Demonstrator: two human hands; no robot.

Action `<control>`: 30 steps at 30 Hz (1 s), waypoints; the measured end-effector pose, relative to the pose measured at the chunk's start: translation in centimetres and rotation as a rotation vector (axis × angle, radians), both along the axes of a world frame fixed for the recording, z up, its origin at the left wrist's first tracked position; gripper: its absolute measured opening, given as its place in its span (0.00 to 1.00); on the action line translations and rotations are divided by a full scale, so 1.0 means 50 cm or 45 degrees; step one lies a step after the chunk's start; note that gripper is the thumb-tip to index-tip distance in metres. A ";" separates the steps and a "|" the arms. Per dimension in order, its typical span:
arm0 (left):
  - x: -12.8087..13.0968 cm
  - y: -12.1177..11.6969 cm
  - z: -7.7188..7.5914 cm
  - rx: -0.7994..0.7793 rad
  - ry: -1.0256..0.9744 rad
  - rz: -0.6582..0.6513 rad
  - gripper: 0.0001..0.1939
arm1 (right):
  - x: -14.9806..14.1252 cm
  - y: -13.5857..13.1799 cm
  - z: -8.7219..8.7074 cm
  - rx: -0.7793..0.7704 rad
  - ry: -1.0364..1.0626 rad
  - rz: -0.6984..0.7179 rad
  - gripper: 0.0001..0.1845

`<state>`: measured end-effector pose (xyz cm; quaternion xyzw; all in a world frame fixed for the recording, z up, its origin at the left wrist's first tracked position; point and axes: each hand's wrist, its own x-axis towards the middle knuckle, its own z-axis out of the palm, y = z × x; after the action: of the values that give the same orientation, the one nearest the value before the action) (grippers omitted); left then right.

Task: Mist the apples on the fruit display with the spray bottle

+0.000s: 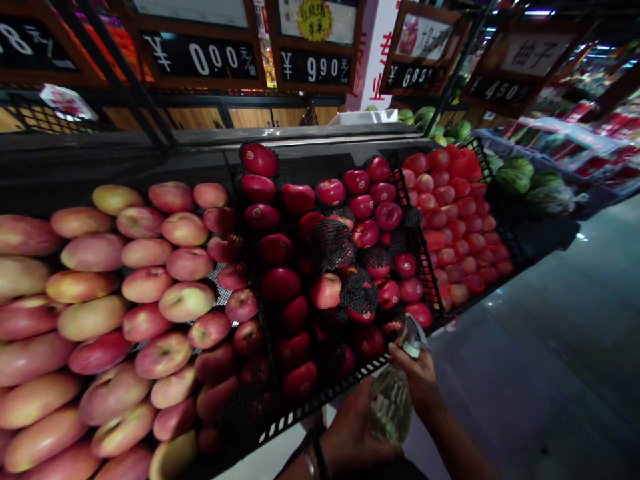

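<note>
Near the front edge of the fruit stand, both my hands are on a clear plastic bag (391,403) with something greenish inside that I cannot make out. My left hand (353,430), with bands on the wrist, grips the bag's side. My right hand (417,373) is closed around its gathered top, where clear plastic and a whitish patch (412,348) stick out. Just beyond my hands lie dark red apples (370,341), some in black foam nets (359,291). A paler apple (327,291) sits among them.
Pink and yellow apples (163,355) fill the left section. A black slatted rim (323,400) runs along the front. Right of a black divider (420,247) is red-netted fruit (463,220), with watermelons (515,175) beyond. Price signs (315,68) hang above; grey floor (550,347) lies at right.
</note>
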<state>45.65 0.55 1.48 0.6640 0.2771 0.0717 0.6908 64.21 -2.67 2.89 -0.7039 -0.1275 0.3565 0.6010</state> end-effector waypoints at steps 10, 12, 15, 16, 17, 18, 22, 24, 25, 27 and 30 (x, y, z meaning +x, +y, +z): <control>0.066 0.009 0.007 0.032 0.116 -0.112 0.46 | 0.074 -0.031 -0.012 -0.118 -0.065 -0.103 0.25; 0.078 0.012 0.011 0.023 0.122 -0.146 0.44 | 0.082 -0.039 -0.015 -0.125 -0.053 -0.146 0.24; 0.087 0.012 0.009 0.009 0.118 -0.170 0.43 | 0.089 -0.048 -0.015 -0.132 -0.049 -0.153 0.23; 0.088 0.011 0.007 0.011 0.104 -0.167 0.43 | 0.090 -0.049 -0.013 -0.136 -0.054 -0.144 0.23; 0.087 0.009 0.005 0.015 0.084 -0.160 0.44 | 0.090 -0.048 -0.010 -0.138 -0.060 -0.128 0.24; 0.084 0.006 0.003 0.016 0.064 -0.147 0.44 | 0.089 -0.047 -0.008 -0.135 -0.069 -0.107 0.25; 0.063 -0.001 -0.005 -0.006 -0.003 -0.071 0.48 | 0.065 -0.031 0.003 -0.058 -0.122 0.050 0.28; 0.047 -0.003 -0.010 -0.030 -0.055 -0.027 0.51 | 0.043 -0.023 0.007 -0.040 -0.115 0.137 0.24; 0.037 -0.005 -0.013 -0.044 -0.080 -0.005 0.52 | 0.031 -0.019 0.009 -0.042 -0.108 0.177 0.23; 0.012 -0.009 -0.024 -0.069 -0.106 0.028 0.52 | 0.005 -0.012 0.011 -0.049 -0.111 0.254 0.20; -0.031 -0.023 -0.044 -0.069 -0.069 0.075 0.50 | -0.034 0.000 0.013 -0.049 -0.133 0.368 0.20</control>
<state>44.10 -0.59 -0.72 0.6345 0.2795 0.1027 0.7133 62.51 -2.68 3.53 -0.7072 -0.2518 0.4044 0.5225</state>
